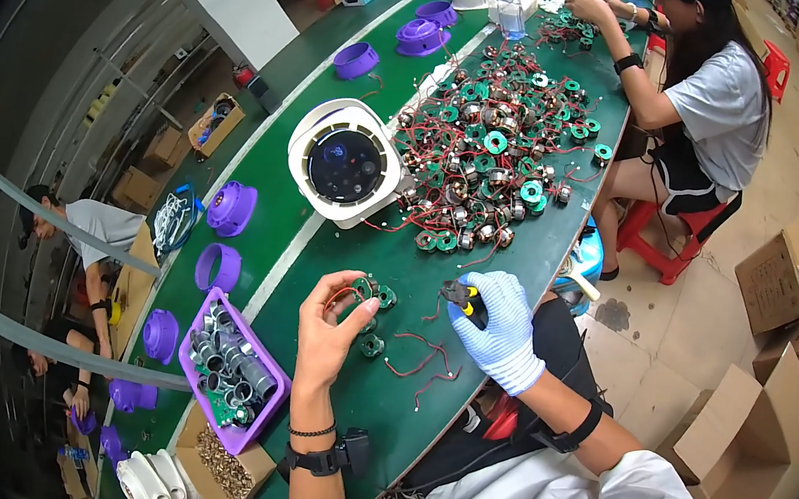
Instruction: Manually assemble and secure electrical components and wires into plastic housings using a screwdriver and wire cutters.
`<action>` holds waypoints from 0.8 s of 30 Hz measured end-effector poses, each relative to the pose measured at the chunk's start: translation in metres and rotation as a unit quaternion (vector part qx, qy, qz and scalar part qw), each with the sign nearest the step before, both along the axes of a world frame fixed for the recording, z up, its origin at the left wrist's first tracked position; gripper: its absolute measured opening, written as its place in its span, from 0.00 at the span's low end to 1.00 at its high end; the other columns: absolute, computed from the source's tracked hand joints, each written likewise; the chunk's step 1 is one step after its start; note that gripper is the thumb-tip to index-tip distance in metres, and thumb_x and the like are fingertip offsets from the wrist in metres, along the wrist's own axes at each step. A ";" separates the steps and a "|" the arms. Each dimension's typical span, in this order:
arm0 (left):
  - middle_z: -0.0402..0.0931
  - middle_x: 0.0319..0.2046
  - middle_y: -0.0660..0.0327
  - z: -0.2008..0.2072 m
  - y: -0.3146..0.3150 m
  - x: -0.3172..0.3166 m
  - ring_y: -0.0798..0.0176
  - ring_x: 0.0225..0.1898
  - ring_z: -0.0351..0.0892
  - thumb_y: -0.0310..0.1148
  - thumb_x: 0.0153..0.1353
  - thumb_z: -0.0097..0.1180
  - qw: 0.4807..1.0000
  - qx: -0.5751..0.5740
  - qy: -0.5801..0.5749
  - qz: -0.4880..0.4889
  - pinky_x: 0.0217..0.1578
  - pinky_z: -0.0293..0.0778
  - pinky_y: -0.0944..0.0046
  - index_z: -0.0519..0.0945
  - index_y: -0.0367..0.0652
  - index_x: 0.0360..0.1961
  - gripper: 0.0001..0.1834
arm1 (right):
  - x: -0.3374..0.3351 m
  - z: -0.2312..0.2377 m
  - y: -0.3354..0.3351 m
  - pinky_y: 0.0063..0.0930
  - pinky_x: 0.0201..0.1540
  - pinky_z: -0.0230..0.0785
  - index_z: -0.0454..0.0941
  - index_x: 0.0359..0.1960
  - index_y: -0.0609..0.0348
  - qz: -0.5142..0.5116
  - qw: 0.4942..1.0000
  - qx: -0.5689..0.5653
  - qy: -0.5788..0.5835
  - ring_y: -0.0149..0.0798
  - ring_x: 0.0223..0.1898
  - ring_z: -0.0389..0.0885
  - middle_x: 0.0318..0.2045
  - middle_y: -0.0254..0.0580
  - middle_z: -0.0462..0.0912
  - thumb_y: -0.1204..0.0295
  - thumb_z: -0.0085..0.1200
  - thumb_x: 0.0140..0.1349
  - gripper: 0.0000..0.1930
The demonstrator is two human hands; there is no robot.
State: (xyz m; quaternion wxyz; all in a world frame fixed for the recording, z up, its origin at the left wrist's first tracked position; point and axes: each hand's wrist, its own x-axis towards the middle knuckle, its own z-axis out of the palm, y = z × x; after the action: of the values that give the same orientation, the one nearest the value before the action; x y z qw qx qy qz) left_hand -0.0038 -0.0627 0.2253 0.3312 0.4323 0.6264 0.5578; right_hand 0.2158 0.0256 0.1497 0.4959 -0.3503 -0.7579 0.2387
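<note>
Nearest, at the lower left, a cardboard box (260, 480) with small brass-coloured pieces stands beside a purple basket (264, 419) on the green table (339, 247). Farther along this table lies a wide heap of wired coil parts (494, 143), with a white device (343, 163) just beside it, at its left. To the right is a tiled floor (653, 318) with opened cartons (743, 436); beyond, a co-worker (719, 120) sits on a red stool (657, 248).

The left hand (331, 326) is bare, its thumb and fingers bent around a green-ended coil part (363, 287), which it grips above the table, between the basket and the heap. The right hand (501, 334), in a striped glove, is closed around a yellow-handled cutter (464, 298); whether the cutter's jaws meet, I cannot tell.

I count one cutter, one basket, one white device and, farther away, one clear bottle (509, 3). Four purple round parts (230, 208) are near the basket, toward the opposite edge. The heaped coil parts overlap too much for exact counting.
</note>
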 end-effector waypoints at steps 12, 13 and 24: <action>0.81 0.54 0.52 -0.029 -0.012 0.007 0.61 0.53 0.85 0.20 0.64 0.67 0.988 0.000 -0.154 -0.015 0.54 0.81 0.65 0.75 0.29 0.64 0.28 | -0.003 0.012 0.004 0.44 0.48 0.71 0.81 0.49 0.52 0.098 0.981 -0.012 -0.164 0.50 0.44 0.81 0.41 0.43 0.82 0.59 0.72 0.52 0.24; 0.82 0.54 0.51 -0.031 -0.011 0.006 0.61 0.52 0.85 0.20 0.65 0.67 0.986 0.007 -0.167 -0.016 0.54 0.80 0.65 0.75 0.29 0.65 0.28 | -0.003 0.012 0.004 0.44 0.48 0.71 0.81 0.49 0.53 0.102 0.979 -0.019 -0.175 0.50 0.44 0.81 0.41 0.44 0.82 0.58 0.72 0.52 0.24; 0.77 0.48 0.60 -0.034 -0.012 0.011 0.72 0.45 0.81 0.14 0.62 0.67 1.000 -0.007 -0.013 0.011 0.44 0.80 0.75 0.78 0.28 0.62 0.26 | -0.006 0.009 0.002 0.45 0.52 0.71 0.82 0.53 0.54 0.105 0.969 -0.011 -0.223 0.49 0.48 0.81 0.43 0.44 0.82 0.57 0.68 0.55 0.25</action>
State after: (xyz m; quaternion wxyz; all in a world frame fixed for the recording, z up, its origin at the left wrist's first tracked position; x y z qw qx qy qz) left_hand 0.0074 -0.0750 0.1910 0.3359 0.4161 0.6306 0.5625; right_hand 0.2098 0.0274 0.1586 0.2826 -0.3186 -0.8793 0.2134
